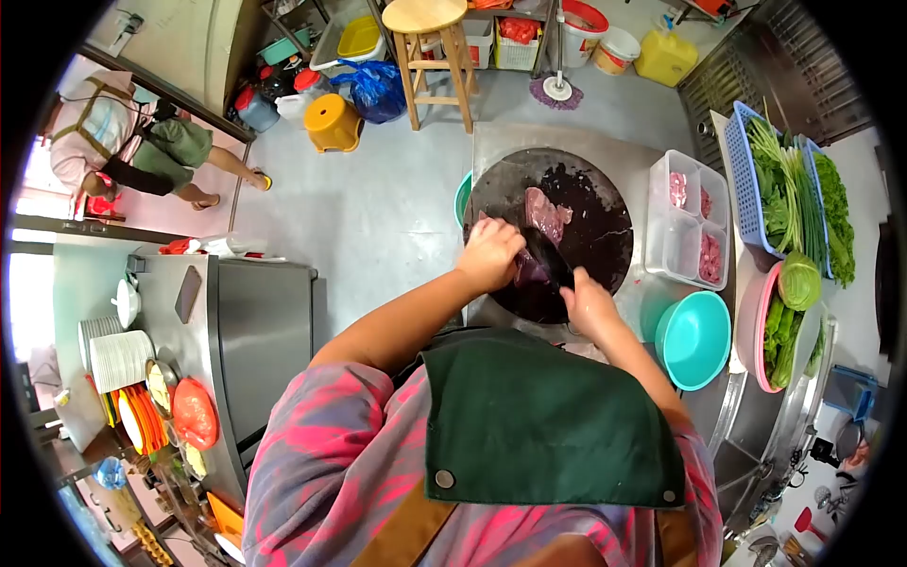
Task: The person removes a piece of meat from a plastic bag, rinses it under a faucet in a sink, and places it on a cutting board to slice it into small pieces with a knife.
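On a round dark chopping block (600, 260) lies raw reddish meat (545, 212), with a darker portion on the near side of the blade. My right hand (590, 307) is closed round the handle of a dark-bladed kitchen knife (548, 255), whose blade crosses the meat at a slant. Just left of the blade, my left hand (491, 253) has its fingers bent over the meat and grips it at the block's left side. The blade and fingers partly hide the meat, so its contact with the edge does not show.
Right of the block stand a clear divided container (664, 227) with meat pieces and a turquoise basin (694, 340). Beyond are a blue vegetable basket (749, 194) and a pink basin (759, 331). A wooden stool (425, 19) stands ahead; another person (113, 142) is at the left doorway.
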Motion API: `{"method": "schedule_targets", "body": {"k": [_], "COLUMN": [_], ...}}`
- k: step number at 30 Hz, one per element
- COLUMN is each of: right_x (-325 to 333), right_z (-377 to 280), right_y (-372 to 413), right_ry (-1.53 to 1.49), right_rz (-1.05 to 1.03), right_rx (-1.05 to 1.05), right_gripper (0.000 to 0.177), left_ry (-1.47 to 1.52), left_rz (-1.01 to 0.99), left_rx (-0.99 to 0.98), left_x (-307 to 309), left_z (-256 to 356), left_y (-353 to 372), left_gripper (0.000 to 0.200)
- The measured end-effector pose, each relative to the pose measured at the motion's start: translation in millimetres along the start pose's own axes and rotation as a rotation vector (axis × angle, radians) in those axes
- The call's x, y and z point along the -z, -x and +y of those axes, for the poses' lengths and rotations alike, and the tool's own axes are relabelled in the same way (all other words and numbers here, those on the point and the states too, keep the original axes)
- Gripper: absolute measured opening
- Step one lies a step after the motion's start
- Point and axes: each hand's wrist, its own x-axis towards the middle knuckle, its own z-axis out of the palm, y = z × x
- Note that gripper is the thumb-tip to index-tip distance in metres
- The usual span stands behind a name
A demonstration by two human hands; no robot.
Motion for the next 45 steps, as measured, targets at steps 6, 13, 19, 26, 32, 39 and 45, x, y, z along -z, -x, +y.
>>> {"method": "schedule_targets", "body": {"k": [6,13,19,26,32,39,45], "right_x": [-4,-31,-51,-57,-65,-34,-4], "right_z": [5,-10,56,76,111,138,105], "right_y": [27,-3,20,9,-35,-19,8], "right_ry": [-0.036,-0.034,0.024,0.077,0.045,0.063,-0.128], "right_rz": [-0.056,0.145,-0.008,0.192,0.320,0.323,0.189], "right_rx": [-0.061,0.021,-0.108,0.030,0.131,0.005,0.127], "right_gripper": [0.025,0.024,0.030,0.035,0.040,0.046,0.044], "left_ry": [-0.045,-0.046,-0.146,0.172,0.803,0.943,0.468], "left_rz": [-0.148,-0.035,-0.087,-0.551,-0.283,0.071,-0.042], "left_rx": [-0.042,-0.115,-0.002,0.103,0.423,0.463,0.531], "left_x": [-12,-32,-59,-26,-17,-26,-60], "left_z": [-1,-6,-24,-22,-4,24,-3], "left_y": [-3,6,10,5,-10,-49,-10], "left_gripper": [0.027,0.018,0.007,0.018,0.036,0.040,0.033]}}
